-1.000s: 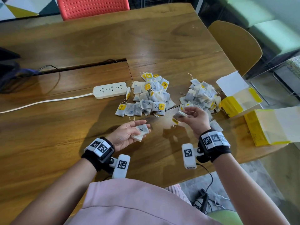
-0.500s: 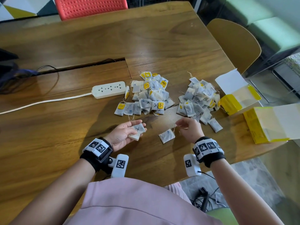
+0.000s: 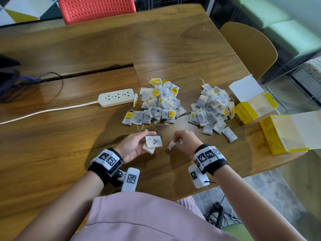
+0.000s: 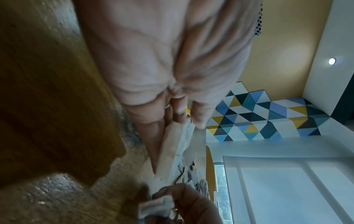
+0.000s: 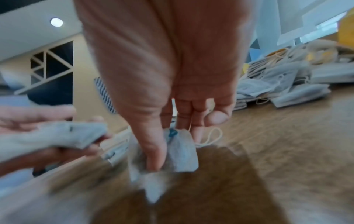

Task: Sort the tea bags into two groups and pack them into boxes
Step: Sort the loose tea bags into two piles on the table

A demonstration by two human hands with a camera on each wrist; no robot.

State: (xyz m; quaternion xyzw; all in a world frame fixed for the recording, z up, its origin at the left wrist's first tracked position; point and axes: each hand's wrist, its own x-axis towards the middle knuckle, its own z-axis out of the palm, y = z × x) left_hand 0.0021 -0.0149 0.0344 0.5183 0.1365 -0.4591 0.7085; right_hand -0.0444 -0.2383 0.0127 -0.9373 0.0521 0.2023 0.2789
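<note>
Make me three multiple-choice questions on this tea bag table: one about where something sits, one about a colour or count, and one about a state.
1. Where is the power strip?
A. Left of both tea bag piles
B. Inside a box
C. Under the right hand

2. How many yellow boxes are on the table?
A. One
B. Two
C. Four

3. What is the right hand doing?
A. Resting flat
B. Pinching a tea bag
C. Closing a lid

Key: 1 A, the strip lies beside the left pile. 2 B, a far box and a near box. 3 B, thumb and fingers pinch the tea bag.
</note>
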